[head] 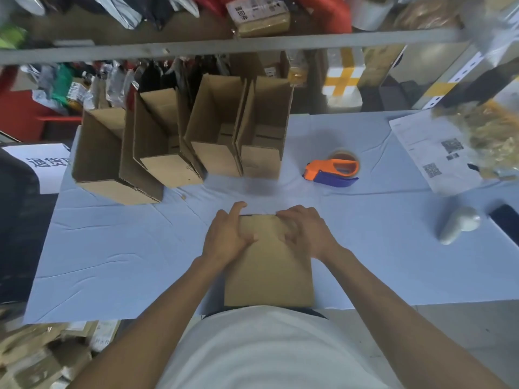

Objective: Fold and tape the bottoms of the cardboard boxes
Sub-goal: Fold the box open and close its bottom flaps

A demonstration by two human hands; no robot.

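Note:
A brown cardboard box (pixel 269 270) lies in front of me at the table's near edge, its far end pointing away. My left hand (pixel 229 235) grips that far end from the left, thumb on top and index finger reaching past the edge. My right hand (pixel 304 231) grips the same end from the right, fingers curled over the top face. An orange and blue tape dispenser (pixel 332 169) with a roll of tape lies on the table beyond the box, to the right, apart from both hands.
Several open cardboard boxes (pixel 179 138) stand in a row at the table's far left. Printed sheets (pixel 429 153) and a plastic bag (pixel 494 136) lie far right, a grey handheld scanner (pixel 459 224) and a dark phone (pixel 505 220) near the right edge. A metal shelf rail (pixel 224 46) runs above.

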